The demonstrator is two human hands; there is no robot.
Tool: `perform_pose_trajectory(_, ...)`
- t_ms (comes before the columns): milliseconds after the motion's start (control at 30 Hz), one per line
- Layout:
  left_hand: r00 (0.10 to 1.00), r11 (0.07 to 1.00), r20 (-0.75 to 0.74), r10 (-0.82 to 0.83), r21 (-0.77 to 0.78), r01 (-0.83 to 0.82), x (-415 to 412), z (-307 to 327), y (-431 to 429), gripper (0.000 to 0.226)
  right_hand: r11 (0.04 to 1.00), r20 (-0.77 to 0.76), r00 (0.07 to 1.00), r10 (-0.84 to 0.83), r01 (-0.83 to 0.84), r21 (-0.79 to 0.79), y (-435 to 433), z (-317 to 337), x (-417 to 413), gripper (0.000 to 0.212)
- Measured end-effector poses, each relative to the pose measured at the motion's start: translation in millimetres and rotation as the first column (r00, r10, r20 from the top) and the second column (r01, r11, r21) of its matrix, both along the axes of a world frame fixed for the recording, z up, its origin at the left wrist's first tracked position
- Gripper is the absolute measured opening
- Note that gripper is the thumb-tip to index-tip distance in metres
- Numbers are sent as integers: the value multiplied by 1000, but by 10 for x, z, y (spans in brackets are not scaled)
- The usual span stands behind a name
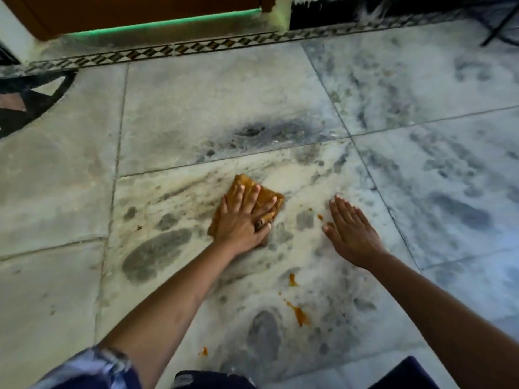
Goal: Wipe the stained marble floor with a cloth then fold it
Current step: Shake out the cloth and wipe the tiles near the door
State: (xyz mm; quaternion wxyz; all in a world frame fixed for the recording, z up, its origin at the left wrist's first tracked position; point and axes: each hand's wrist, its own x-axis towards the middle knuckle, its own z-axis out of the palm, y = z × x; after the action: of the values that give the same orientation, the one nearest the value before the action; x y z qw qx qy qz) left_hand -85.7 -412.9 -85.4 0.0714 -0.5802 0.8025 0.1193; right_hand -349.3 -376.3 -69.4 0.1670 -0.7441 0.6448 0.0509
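Observation:
An orange-brown cloth lies bunched on the grey-veined marble floor at the centre of the head view. My left hand presses flat on the cloth with fingers spread, covering most of it. My right hand rests flat on the bare floor to the right of the cloth, fingers straight and holding nothing. Orange stains mark the floor: a smear close to me, a blob above it, small spots beside my right thumb and a drop near my knee.
A patterned tile border runs along the far edge below a wooden door with a green-lit gap. A dark floor inlay sits at the far left. My dark-clothed knees are at the bottom edge.

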Motion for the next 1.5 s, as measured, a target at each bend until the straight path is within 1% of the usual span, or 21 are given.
perform_pose_trajectory(67, 991, 990, -19, -134, -49, 133, 48, -50, 337, 61, 996, 23, 996, -86, 86, -5, 72, -47, -107, 67)
perform_pose_trajectory(133, 983, 976, -51, -178, -134, 170, 285, -113, 592, 61, 988, 41, 988, -147, 149, -34, 170, -117, -200, 66)
perform_pose_trajectory(200, 995, 982, -42, -92, -168, 84, 500, -121, 596, 61, 970, 59, 970, -234, 238, -59, 296, -207, -269, 67)
perform_pose_trajectory(267, 999, 988, -11, 49, -144, -50, 525, -117, 330, 60, 952, 59, 956, -288, 293, -87, 389, -298, -284, 71)
perform_pose_trajectory(367, 977, 971, 20, 214, -117, -210, 142, -120, -169, 59, 951, 50, 960, -277, 281, -128, 402, -356, -295, 73)
perform_pose_trajectory(433, 974, 971, 17, 227, -86, -225, -184, -158, -294, 60, 954, 46, 963, -266, 270, -133, 383, -359, -306, 74)
perform_pose_trajectory(500, 992, 986, 16, 128, -112, -126, -440, -143, -147, 61, 953, 48, 963, -266, 270, -136, 381, -355, -315, 74)
perform_pose_trajectory(567, 1000, 990, 3, -29, -136, 29, -514, -127, 165, 61, 951, 51, 960, -275, 280, -132, 388, -349, -320, 75)
perform_pose_trajectory(667, 985, 975, -47, -166, -156, 156, -181, -128, 433, 60, 951, 52, 961, -271, 276, -136, 381, -355, -322, 76)
perform_pose_trajectory(733, 991, 986, -43, -130, -108, 125, 82, -88, 301, 59, 949, 50, 960, -275, 280, -144, 382, -371, -330, 75)
perform_pose_trajectory(800, 999, 999, -27, -20, -51, 19, 94, -31, -19, 57, 949, 49, 961, -273, 278, -148, 382, -384, -317, 75)
perform_pose_trajectory(900, 998, 998, -12, 55, -7, -56, -375, 27, -540, 54, 950, 45, 962, -270, 274, -153, 383, -360, -313, 76)
perform_pose_trajectory(967, 999, 997, -6, 38, 71, -37, -755, 22, -675, 54, 951, 40, 963, -268, 271, -151, 382, -349, -305, 75)
perform_pose_trajectory(1067, 994, 992, -8, -109, 61, 109, -1055, -27, -298, 57, 952, 46, 963, -265, 269, -144, 390, -348, -318, 73)
perform_pose_trajectory(1133, 959, 959, -7, -282, 6, 282, -898, -51, 45, 59, 952, 54, 963, -266, 271, -145, 387, -351, -310, 73)
perform_pose_trajectory(1167, 939, 939, -2, -344, -4, 344, -734, -51, 97, 60, 950, 60, 961, -271, 277, -147, 392, -361, -309, 73)
perform_pose_trajectory(1200, 934, 934, 9, -357, -7, 357, -562, -36, 35, 60, 948, 68, 960, -272, 280, -154, 389, -370, -312, 72)
perform_pose_trajectory(1233, 948, 948, 34, -318, -10, 318, -437, -28, -70, 59, 946, 76, 959, -272, 281, -161, 400, -391, -320, 72)
perform_pose_trajectory(1300, 983, 986, 69, -170, 13, 169, -364, 3, -351, 58, 945, 83, 960, -266, 277, -176, 387, -408, -320, 72)
perform_pose_trajectory(1433, 991, 988, -17, 133, 78, -131, -967, -27, -596, 54, 948, 81, 965, -248, 259, -183, 383, -419, -318, 73)
perform_pose_trajectory(1500, 982, 982, -34, 184, 57, -181, -1273, -46, -481, 54, 950, 73, 967, -245, 254, -180, 391, -422, -332, 72)
